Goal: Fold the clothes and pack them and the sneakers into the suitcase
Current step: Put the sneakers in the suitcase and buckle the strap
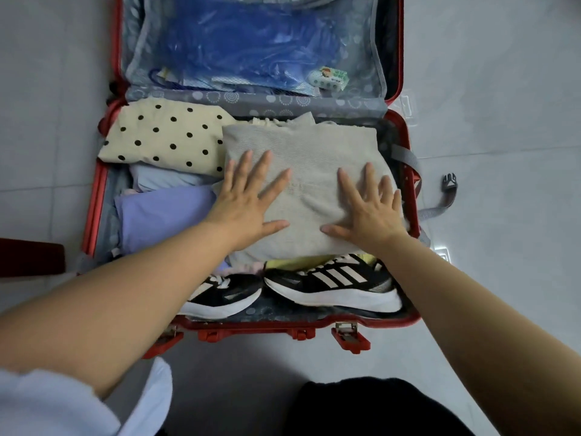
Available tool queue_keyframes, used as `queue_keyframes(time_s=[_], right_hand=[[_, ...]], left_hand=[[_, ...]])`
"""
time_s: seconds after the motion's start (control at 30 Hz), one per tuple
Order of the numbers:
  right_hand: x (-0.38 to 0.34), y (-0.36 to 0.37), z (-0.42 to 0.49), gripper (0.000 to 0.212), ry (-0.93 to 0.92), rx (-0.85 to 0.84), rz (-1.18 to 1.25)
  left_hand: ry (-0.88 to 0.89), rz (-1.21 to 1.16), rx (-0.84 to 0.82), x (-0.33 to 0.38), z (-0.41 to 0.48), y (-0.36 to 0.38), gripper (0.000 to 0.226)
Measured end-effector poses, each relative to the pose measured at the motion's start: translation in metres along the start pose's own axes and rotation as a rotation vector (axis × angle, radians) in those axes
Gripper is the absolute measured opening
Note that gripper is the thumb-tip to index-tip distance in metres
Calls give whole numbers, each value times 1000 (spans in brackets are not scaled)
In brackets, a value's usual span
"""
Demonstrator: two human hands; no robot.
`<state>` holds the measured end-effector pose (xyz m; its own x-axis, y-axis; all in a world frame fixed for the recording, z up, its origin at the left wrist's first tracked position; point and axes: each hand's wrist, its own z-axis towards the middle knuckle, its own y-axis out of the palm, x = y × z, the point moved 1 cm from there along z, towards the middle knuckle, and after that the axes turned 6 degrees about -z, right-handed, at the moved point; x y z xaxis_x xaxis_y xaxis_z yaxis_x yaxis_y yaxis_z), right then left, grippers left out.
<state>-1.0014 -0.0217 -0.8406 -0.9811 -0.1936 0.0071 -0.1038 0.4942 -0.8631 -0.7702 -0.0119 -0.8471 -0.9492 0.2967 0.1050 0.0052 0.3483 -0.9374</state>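
Observation:
A red suitcase lies open on the floor. In its near half a folded grey-beige garment tops the pile at the right. My left hand and my right hand press flat on it, fingers spread. A cream polka-dot garment lies at the back left, with folded lavender clothes in front of it. Two black-and-white sneakers lie on their sides along the near edge; my left forearm hides part of the left sneaker.
The lid's zipped mesh pocket holds blue plastic bags and a small tissue pack. A grey strap with a black buckle hangs out over the right rim onto the pale tiled floor. A dark red object sits at the left.

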Motion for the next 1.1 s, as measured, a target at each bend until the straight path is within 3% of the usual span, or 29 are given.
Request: queue_keyframes(time_s=[0.13, 0.27, 0.3, 0.37, 0.43, 0.47, 0.53, 0.63, 0.77, 1.1], right_hand=[[3, 7, 22, 107, 28, -81, -48], [-18, -35, 42, 117, 97, -170, -250], [-32, -50, 45, 116, 123, -153, -287], [-70, -70, 46, 109, 116, -39, -282], [-120, -76, 47, 103, -46, 105, -194], [-145, -74, 50, 100, -160, 151, -154], [-188, -67, 63, 91, -332, 148, -127], [-216, -51, 90, 84, -360, 101, -102], [-211, -20, 106, 84, -370, 87, -158], [-225, -14, 124, 81, -265, 9, -269]], left_hand=[[-26, -14, -141, -10, 25, 13, 81], [-17, -162, -246, -13, 34, -6, 74], [1, -218, -202, -18, 31, -15, 69], [-24, -280, 53, -39, 21, -35, 57], [-224, -306, 320, -81, 10, -49, 54], [-347, -308, 354, -108, 4, -47, 56], [-468, -334, 200, -155, -8, -29, 61], [-403, -419, -72, -178, -26, 16, 66], [-475, -331, -128, -162, -37, 43, 67], [-518, -106, -343, -158, -6, 8, 76]])
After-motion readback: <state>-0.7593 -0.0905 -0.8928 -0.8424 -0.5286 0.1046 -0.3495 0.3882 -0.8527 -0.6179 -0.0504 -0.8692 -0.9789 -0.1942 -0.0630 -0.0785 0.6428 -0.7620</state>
